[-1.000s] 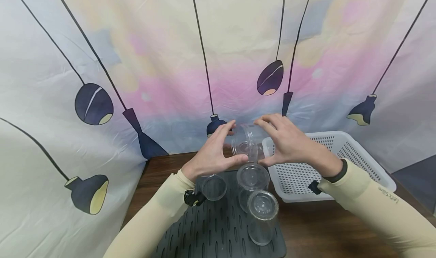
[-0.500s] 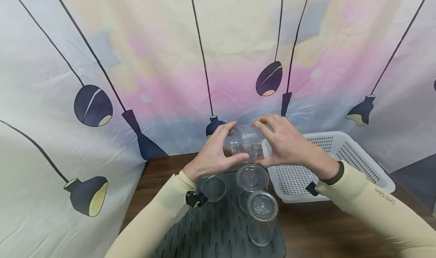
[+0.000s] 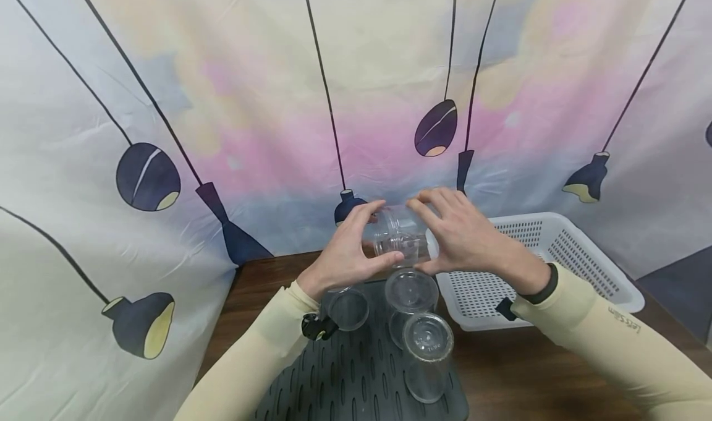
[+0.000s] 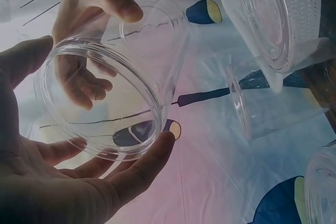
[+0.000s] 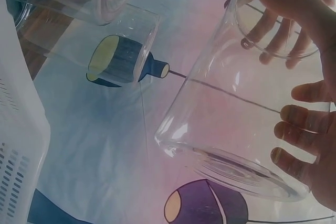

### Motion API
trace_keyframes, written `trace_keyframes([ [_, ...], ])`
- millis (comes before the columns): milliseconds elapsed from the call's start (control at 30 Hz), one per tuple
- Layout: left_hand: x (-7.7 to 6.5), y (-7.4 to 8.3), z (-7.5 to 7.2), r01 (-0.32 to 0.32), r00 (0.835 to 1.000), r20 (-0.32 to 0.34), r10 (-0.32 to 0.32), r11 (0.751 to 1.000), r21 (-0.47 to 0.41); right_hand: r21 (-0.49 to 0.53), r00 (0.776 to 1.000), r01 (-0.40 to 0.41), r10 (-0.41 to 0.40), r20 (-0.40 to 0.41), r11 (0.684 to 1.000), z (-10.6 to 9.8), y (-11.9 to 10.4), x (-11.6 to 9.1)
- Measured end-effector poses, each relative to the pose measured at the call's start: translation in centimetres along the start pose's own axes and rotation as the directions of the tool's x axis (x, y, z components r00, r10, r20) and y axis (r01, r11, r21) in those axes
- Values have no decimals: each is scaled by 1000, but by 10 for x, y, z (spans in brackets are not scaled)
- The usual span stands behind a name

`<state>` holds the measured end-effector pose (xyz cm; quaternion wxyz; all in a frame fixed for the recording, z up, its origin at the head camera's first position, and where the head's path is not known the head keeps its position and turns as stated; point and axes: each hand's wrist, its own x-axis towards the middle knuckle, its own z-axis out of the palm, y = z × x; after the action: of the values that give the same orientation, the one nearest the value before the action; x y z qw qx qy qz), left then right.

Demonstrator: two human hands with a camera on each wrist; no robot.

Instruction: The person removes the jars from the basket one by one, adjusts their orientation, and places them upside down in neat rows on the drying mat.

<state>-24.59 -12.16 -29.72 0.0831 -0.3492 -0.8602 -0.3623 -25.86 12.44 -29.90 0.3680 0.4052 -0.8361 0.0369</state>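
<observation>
Both hands hold one clear jar (image 3: 405, 238) sideways in the air beyond the grey mat, in the head view. My left hand (image 3: 347, 248) grips its ridged mouth end, thumb on the near side and fingers on the far side. Around the base end curls my right hand (image 3: 467, 232). The left wrist view looks into the wide round mouth (image 4: 100, 48) of the jar. Seen from the right wrist, the body (image 5: 226, 108) is transparent and the base rim shows. Just below the hands, more clear jars (image 3: 411, 290) (image 3: 428, 344) stand base up on the mat.
The dark grey slotted mat (image 3: 334, 371) lies on a brown wooden table (image 3: 517, 371). Another clear jar (image 3: 349, 310) stands on it beside the left wrist. A white perforated basket (image 3: 595, 260) is at the right. A patterned cloth (image 3: 267, 99) hangs behind.
My right hand has shifted slightly left, closer to the left hand. Both hands keep hold of the jar. The head view has turned a little to the right.
</observation>
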Motion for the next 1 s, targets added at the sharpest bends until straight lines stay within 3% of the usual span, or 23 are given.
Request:
trace_keyframes([
  [500, -1, 0, -1, 22, 1000, -18, -22, 1000, -20, -16, 1000, -4, 4, 13, 1000, 0, 0, -2],
  [1000, 1, 1, -1, -2, 1000, -29, 1, 1000, -11, 2, 1000, -3, 3, 5, 1000, -2, 3, -4],
])
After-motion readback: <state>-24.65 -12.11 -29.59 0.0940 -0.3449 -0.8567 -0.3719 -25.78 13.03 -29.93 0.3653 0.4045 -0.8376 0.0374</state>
